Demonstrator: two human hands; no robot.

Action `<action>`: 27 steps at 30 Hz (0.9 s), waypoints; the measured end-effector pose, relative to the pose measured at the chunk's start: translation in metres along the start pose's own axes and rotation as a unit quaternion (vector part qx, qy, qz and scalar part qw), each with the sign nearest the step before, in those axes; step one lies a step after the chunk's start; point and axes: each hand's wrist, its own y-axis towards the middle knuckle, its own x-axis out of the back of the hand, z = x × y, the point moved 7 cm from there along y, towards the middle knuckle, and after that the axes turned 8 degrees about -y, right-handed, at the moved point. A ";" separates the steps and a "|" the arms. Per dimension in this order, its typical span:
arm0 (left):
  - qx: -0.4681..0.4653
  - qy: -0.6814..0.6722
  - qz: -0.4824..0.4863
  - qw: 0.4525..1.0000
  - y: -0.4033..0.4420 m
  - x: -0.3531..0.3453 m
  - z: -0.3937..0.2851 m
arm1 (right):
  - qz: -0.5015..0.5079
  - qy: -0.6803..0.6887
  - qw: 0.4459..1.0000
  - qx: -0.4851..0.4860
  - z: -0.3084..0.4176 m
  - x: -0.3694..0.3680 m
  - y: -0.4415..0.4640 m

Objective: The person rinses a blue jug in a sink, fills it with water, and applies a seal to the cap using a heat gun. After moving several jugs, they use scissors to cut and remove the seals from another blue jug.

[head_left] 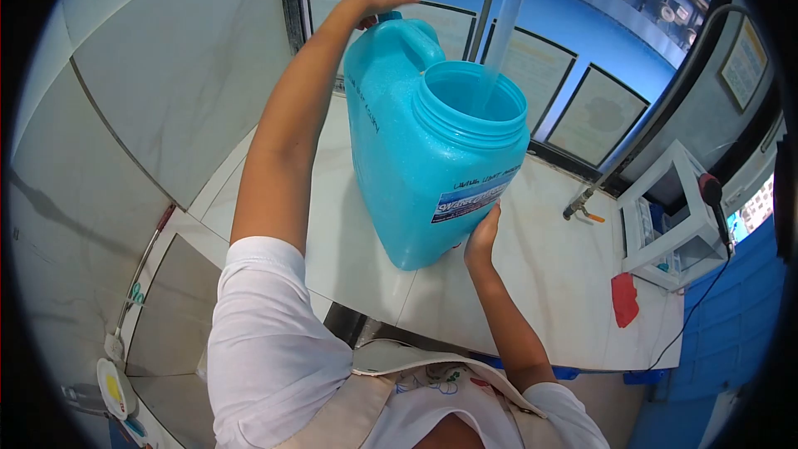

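Pale surface (pixel 540 299) underlies the blue jug (pixel 399 166), presumably steadied so its wide mouth (pixel 449 91) receives the clear column (tube or water) (pixel 509 17): left hand (pixel 370 7) atop, right hand (pixel 480 241) against the lower side, finger closure on both not determinable.

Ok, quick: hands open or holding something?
Left hand: at the top of the blue jug; grip unclear.
Right hand: against the jug's lower side; grip unclear.
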 end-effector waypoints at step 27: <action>0.058 -0.259 -0.294 0.918 -0.504 -0.171 0.180 | 0.327 -0.273 0.846 0.321 0.000 -0.024 -0.175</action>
